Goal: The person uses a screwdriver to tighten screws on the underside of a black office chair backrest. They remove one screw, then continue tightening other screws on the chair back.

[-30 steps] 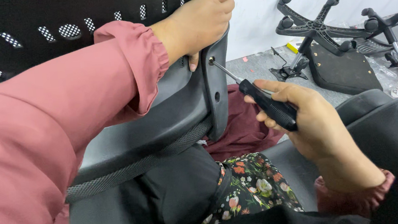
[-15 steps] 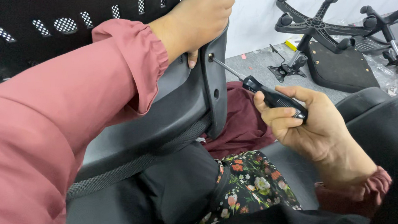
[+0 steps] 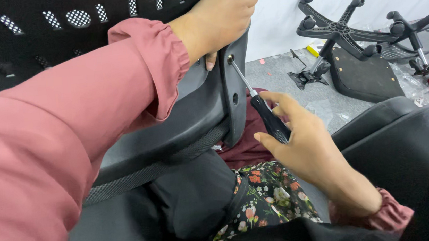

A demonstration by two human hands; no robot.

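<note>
The right hand [image 3: 307,146] clasps the screwdriver [image 3: 268,117], its tip in a screw [image 3: 230,59] on the chair back's [image 3: 183,123] edge. The left hand [image 3: 223,16] clenches that edge above. Keeping the shaft in line with the screw should prevent slipping.

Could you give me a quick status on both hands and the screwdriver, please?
Left hand gripping chair back edge. Right hand holding screwdriver, tip at upper screw hole. Nothing blocking it.

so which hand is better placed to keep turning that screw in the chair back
Right. The right hand already grips the screwdriver, its tip seated in the screw. The left hand is busy gripping the chair back.
</note>
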